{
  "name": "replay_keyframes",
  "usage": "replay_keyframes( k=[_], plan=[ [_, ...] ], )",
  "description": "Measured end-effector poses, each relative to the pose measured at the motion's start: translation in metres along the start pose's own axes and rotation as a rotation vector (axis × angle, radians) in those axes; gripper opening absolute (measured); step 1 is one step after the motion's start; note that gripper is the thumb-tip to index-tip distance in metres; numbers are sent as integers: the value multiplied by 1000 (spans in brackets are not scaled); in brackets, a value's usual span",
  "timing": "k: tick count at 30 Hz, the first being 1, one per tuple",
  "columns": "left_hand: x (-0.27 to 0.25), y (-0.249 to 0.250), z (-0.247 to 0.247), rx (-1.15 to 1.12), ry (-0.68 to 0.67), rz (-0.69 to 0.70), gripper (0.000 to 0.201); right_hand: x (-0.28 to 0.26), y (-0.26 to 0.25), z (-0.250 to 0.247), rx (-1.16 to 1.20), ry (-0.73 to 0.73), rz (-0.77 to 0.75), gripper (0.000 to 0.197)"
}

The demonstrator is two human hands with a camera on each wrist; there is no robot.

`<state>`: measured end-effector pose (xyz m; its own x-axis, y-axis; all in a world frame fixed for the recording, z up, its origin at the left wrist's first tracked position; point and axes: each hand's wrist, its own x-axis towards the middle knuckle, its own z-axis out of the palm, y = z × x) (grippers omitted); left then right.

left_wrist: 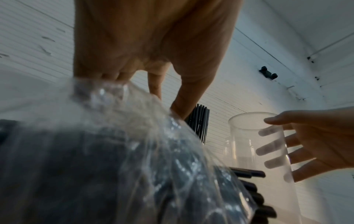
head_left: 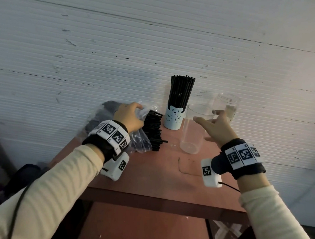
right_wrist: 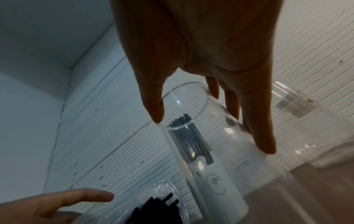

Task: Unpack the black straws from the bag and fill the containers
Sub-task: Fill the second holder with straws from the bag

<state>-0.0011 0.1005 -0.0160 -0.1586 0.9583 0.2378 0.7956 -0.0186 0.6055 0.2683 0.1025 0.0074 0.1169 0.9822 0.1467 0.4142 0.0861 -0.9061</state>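
A clear plastic bag (head_left: 140, 138) of black straws (head_left: 155, 131) lies on the left of the reddish table (head_left: 158, 176), with straw ends poking out toward the right. My left hand (head_left: 129, 117) grips the crumpled top of the bag (left_wrist: 134, 151). A pale blue bear cup (head_left: 173, 118) near the wall stands full of upright black straws (head_left: 181, 91). To its right stands an empty clear cylinder (head_left: 193, 129). My right hand (head_left: 214, 126) holds it near the rim, thumb in front and spread fingers (left_wrist: 268, 149) pressed on its far side. A second clear jar (head_left: 226, 105) stands behind, empty.
A white ribbed wall (head_left: 157, 45) runs close behind the table. The table's front edge (head_left: 148, 198) is near my arms, with a lower shelf beneath. Dark objects (head_left: 26, 176) sit on the floor at lower left.
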Motion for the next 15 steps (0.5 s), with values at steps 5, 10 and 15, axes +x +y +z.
replay_keyframes(
  k=[5, 10, 15],
  plan=[
    [-4, -7, -10, 97, -170, -48, 58, -7, -2, -4, -114, 1, -53, 90],
    [0, -19, -26, 167, -230, -46, 62, -18, -17, -1, -260, 204, -433, 86],
    [7, -37, -43, 200, -261, 103, 69, -21, -40, 28, -361, 152, -781, 38]
  ],
)
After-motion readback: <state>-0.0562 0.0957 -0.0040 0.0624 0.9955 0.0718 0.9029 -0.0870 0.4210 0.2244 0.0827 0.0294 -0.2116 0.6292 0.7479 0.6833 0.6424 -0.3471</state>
